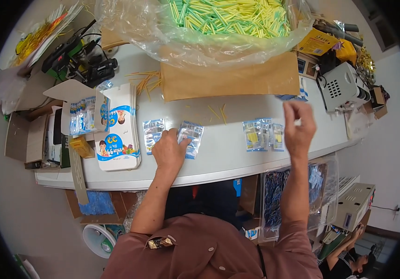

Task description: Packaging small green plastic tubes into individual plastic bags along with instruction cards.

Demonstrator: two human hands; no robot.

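Observation:
My left hand (pixel 168 151) rests on the table over two small clear-and-blue packets. Its fingers touch the left packet (pixel 152 130), and its thumb, spread apart, lies on the right packet (pixel 193 135). My right hand (pixel 299 128) is raised at the right, fingers curled into a pinch; whatever it may hold cannot be made out. Just left of that hand, several overlapping packets (pixel 255 135) with yellow sticks inside lie flat. Beyond both hands stands a cardboard box (pixel 228 79) lined with clear plastic, full of thin yellow and green sticks (pixel 232 18).
Loose yellow sticks (pixel 217 114) lie on the white table (pixel 218 162). Leftward are a stack of printed cartons (pixel 116 153) and an open carton of packets (pixel 86 114). A grey machine (pixel 344 86) stands far right. Below the edge sits a clear bin (pixel 274 195); another person (pixel 349 260) is lower right.

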